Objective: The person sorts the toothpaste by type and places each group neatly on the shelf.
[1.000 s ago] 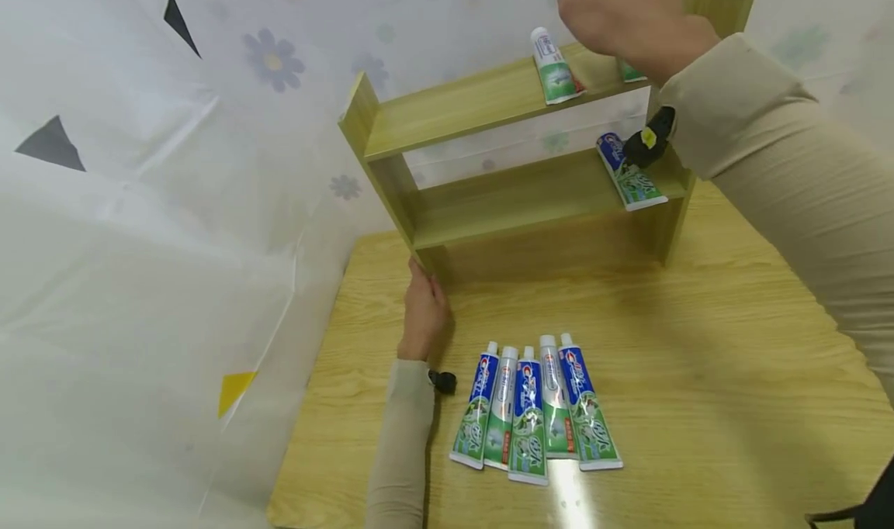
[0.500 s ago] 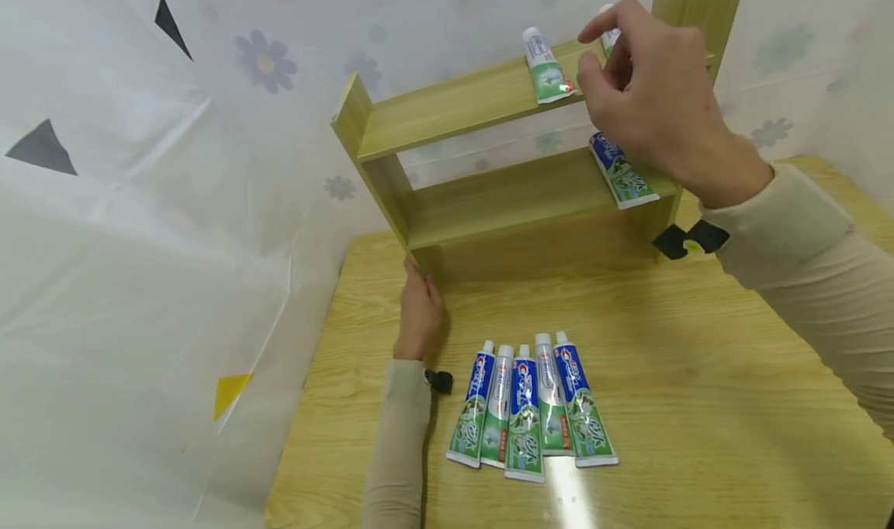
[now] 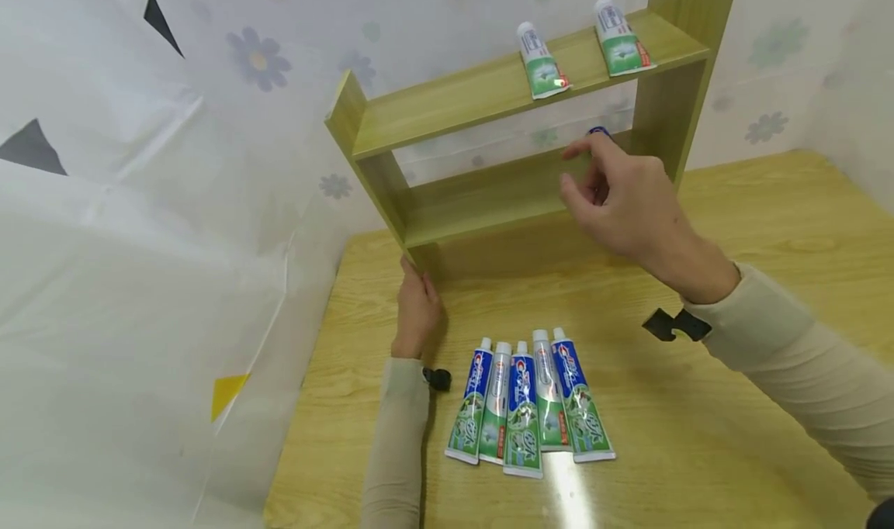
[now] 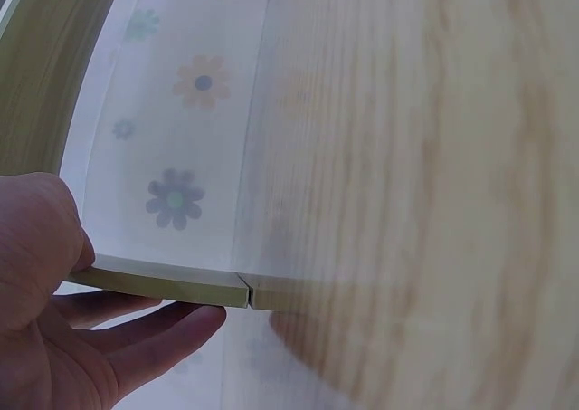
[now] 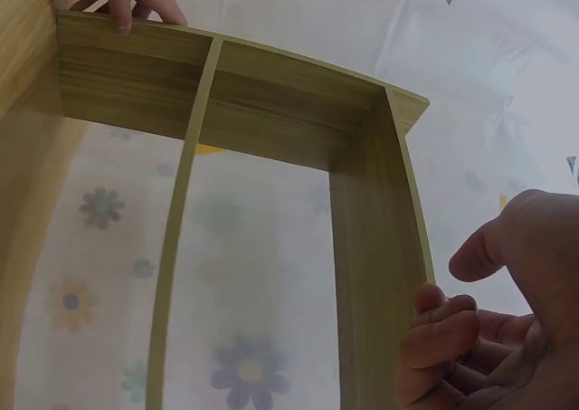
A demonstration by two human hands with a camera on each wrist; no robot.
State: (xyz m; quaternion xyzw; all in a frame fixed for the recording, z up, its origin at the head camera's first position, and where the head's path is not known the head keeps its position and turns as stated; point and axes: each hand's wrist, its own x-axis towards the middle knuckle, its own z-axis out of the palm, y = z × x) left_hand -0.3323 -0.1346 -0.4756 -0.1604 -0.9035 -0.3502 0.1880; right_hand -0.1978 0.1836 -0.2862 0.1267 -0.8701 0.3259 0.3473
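A small wooden shelf (image 3: 440,114) stands on the table. At its left side my left hand (image 3: 417,312) grips the side panel low down; the left wrist view shows the board's edge (image 4: 172,285) between thumb and fingers. My right hand (image 3: 628,195) hangs in front of the lower shelf at the right, fingers loosely bent and holding nothing. It covers most of a blue toothpaste tube (image 3: 599,130) lying there. Two white and green toothpaste tubes, one (image 3: 543,67) near the middle and another (image 3: 623,44) farther right, lie on the top board.
Several toothpaste tubes (image 3: 524,416), blue-green and silver-green by turns, lie side by side on the wooden table (image 3: 698,436) in front of the shelf. Flower-patterned sheeting (image 3: 258,60) covers the wall behind and at left.
My right hand has come down from above the top board to the lower shelf, uncovering the right tube on top and hiding the blue one below. The left hand keeps its grip.
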